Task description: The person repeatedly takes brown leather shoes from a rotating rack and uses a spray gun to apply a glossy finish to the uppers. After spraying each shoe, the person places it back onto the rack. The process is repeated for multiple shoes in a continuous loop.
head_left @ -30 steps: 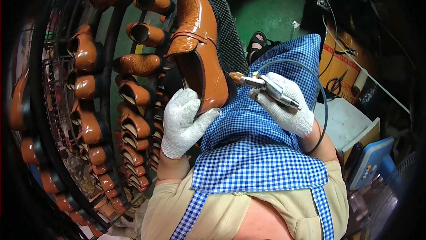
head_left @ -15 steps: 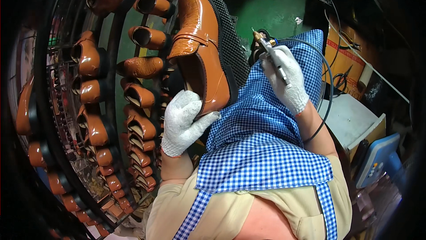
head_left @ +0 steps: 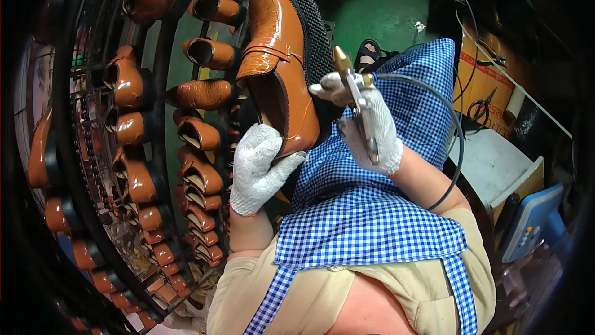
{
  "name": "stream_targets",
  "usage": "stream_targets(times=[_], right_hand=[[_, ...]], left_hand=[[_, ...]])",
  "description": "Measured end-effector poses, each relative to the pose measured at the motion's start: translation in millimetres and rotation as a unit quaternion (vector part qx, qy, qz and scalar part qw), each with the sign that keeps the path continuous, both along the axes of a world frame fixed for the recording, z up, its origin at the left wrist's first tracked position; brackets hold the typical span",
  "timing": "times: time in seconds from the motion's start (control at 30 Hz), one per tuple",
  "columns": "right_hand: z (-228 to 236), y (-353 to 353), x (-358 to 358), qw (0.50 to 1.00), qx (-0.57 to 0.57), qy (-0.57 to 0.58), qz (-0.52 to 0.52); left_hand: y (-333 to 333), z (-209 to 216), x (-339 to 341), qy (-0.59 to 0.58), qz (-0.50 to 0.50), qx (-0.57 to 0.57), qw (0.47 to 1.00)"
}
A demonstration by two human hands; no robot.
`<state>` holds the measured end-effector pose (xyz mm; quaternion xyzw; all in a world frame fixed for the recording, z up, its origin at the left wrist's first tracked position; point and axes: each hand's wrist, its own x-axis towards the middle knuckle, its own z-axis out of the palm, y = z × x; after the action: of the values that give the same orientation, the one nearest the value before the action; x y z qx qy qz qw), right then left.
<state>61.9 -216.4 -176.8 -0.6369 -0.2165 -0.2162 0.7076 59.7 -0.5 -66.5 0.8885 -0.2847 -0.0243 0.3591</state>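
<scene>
Green workshop floor (head_left: pixel 384 16) up top, and the whole left side is taken up by a big dark metal rack (head_left: pixel 74 149) loaded with tan shoes (head_left: pixel 198 133) on pegs, rows and rows of them curving off toward the lower edge. Over on the right there's a cardboard box (head_left: pixel 480 81), a white bench top (head_left: pixel 489 161) and a blue-grey device with buttons (head_left: pixel 533 220) near the edge.

Main thing: a glossy tan loafer (head_left: pixel 279 68) with a black knobbly sole, held up on its side, toe pointing up and away, sole facing right. The left hand (head_left: pixel 260 167) in a white knit glove sits right under the heel end, fingers curled around the heel so the shoe stands up out of that grip. The right hand (head_left: pixel 365 124), also gloved, is just to the right of the shoe's sole, wrapped tight around a small spray gun (head_left: pixel 356 96) with a brass nozzle pointing upward. The nozzle is close beside the sole, not touching as far as I can see. A dark hose (head_left: pixel 449 143) loops off the gun and around the right forearm.

All of this is happening above the person's lap, over a blue and white checked apron (head_left: pixel 372 223).
</scene>
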Motion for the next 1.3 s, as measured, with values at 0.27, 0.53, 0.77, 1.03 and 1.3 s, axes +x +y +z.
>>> stream_targets(times=[0.27, 0.53, 0.77, 1.03, 1.3], right_hand=[[-5, -38, -7, 0.983, -0.062, 0.140, -0.101], [-7, -19, 4, 0.969, 0.130, 0.210, -0.019], [11, -58, 7, 0.937, 0.218, 0.271, -0.019], [-2, -19, 21, 0.950, -0.166, 0.242, -0.103], [-8, -22, 24, 0.952, -0.179, 0.224, -0.106]], left_hand=[[7, -6, 0, 0.019, 0.036, -0.055, 0.998], [-6, 11, 0, -0.001, -0.003, 0.006, 1.000], [4, 56, 6, -0.150, -0.037, 0.016, 0.988], [22, 176, -21, -0.467, 0.104, 0.138, 0.867], [62, 275, 90, -0.404, 0.290, 0.187, 0.847]])
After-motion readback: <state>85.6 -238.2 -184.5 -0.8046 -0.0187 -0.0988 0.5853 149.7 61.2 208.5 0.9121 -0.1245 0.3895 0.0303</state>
